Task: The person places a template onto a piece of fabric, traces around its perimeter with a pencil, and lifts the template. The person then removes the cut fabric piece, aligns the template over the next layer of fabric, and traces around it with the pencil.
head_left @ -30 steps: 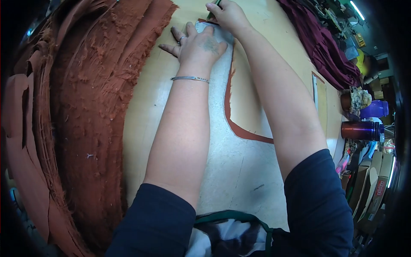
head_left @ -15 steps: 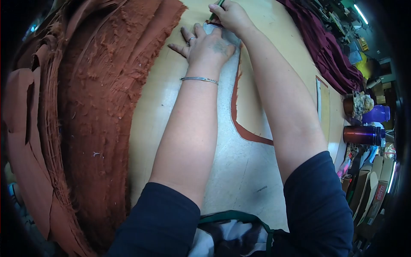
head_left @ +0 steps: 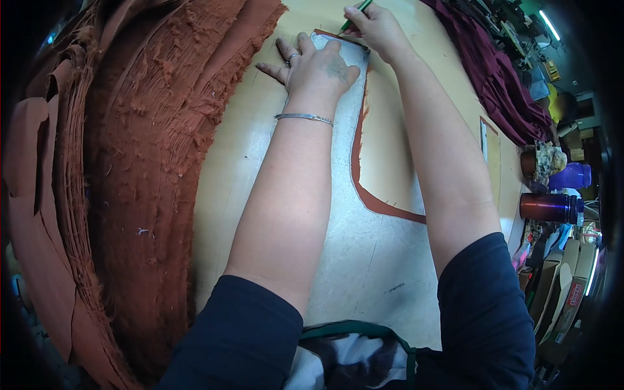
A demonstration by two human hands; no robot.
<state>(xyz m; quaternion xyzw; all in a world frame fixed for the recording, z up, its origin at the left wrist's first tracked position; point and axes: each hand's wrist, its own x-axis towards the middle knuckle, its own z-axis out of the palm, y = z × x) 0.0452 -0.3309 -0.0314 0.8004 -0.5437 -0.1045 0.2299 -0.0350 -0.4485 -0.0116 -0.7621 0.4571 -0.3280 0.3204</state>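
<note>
My left hand [head_left: 318, 70] lies flat with fingers spread on the narrow far end of a pale grey pattern template [head_left: 370, 260]. A rust-brown fabric piece [head_left: 383, 207] lies beneath it and shows as a strip along the template's inner curve and far edge. My right hand [head_left: 380, 31] is closed on a slim green pencil [head_left: 345, 26]. Its lower end is at the brown strip by the template's far edge; whether it touches cannot be made out.
Thick layers of frayed rust-brown fabric [head_left: 149, 162] cover the left side of the pale table [head_left: 224, 188]. Maroon cloth [head_left: 487, 65] lies along the far right. A purple-blue flask [head_left: 549, 207] and a purple container [head_left: 572, 176] stand at the right edge.
My right hand has moved to the right with the pencil, along the template's far edge. More of that edge and its brown strip shows. My left hand has stayed nearly in place.
</note>
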